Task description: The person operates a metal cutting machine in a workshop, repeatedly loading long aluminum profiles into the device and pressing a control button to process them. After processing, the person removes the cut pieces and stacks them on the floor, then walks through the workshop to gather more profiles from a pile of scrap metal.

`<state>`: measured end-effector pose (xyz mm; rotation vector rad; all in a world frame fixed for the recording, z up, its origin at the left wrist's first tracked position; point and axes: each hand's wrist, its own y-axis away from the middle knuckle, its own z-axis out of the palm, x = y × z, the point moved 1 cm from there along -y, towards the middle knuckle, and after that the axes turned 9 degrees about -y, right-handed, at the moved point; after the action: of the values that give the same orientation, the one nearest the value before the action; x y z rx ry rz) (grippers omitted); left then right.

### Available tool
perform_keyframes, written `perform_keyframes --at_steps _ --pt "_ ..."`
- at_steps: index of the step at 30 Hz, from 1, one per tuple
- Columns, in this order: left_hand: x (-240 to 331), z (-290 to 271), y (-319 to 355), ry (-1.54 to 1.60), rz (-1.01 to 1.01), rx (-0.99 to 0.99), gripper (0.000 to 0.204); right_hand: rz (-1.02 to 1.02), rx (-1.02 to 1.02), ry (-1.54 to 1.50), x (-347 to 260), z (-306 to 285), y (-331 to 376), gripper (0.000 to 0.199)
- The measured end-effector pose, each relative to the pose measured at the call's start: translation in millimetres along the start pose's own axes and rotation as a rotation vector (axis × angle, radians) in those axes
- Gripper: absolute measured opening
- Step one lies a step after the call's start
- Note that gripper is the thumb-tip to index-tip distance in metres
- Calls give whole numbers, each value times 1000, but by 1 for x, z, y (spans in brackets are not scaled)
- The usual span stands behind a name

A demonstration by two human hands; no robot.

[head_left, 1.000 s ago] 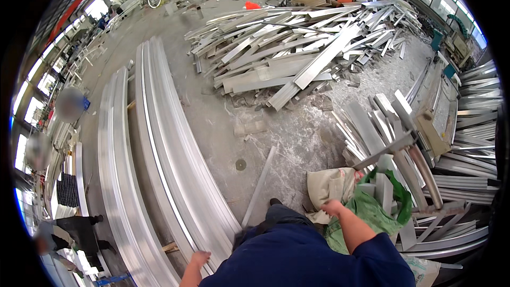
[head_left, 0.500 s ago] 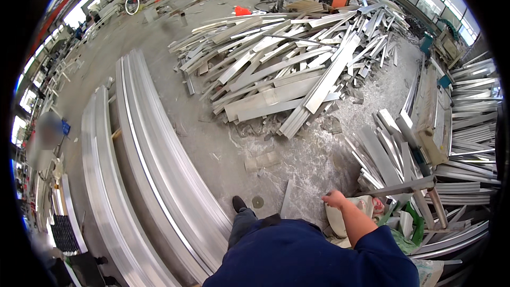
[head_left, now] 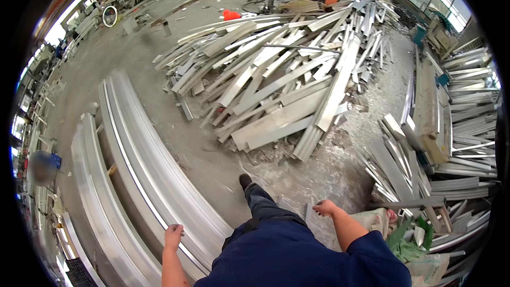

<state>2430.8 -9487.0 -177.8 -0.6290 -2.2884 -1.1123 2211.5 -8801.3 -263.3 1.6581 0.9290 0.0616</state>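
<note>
My left hand [head_left: 173,231] hangs loosely curled above long silver metal profiles [head_left: 154,149] lying side by side on my left. Nothing shows in its fingers, and I cannot tell whether it touches the metal. On the other side, my right hand [head_left: 324,208] is held out over the floor, its fingers curled in with nothing visible in them. A short grey strip [head_left: 308,213] on the floor is nearest to it. One leg is stepped forward, with a dark shoe [head_left: 245,181] on the concrete.
A large heap of metal offcuts [head_left: 281,95] spreads ahead. More scrap pieces [head_left: 396,167] lean at the right beside pale sacks [head_left: 372,220] and green plastic [head_left: 406,242]. Stacked profiles [head_left: 470,111] line the far right. A blurred person [head_left: 43,168] is at the left.
My left hand has come into view over the long profiles. My right hand has shifted slightly left and down. One leg has stepped forward, bringing me nearer the heap.
</note>
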Motion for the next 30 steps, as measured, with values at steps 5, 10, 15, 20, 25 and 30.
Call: perform_keyframes --at_steps 5,10,15,20,25,30 --pt "17 -9 -71 -194 -234 -114 35 154 22 -89 -110 25 -94 34" --pt "61 -53 -100 -317 -129 -372 29 152 -123 230 -255 27 -162 31" --pt "81 -83 -163 -318 -303 -217 32 -206 99 -194 -454 29 -207 32" --pt "25 -106 -260 -793 69 -705 42 -318 81 -254 -612 68 -223 28" --pt "224 -199 -456 -569 -364 -433 38 -219 283 -186 -608 116 -234 30" --pt "225 -323 -654 -215 -221 -139 41 284 -61 -99 -627 209 -248 38"
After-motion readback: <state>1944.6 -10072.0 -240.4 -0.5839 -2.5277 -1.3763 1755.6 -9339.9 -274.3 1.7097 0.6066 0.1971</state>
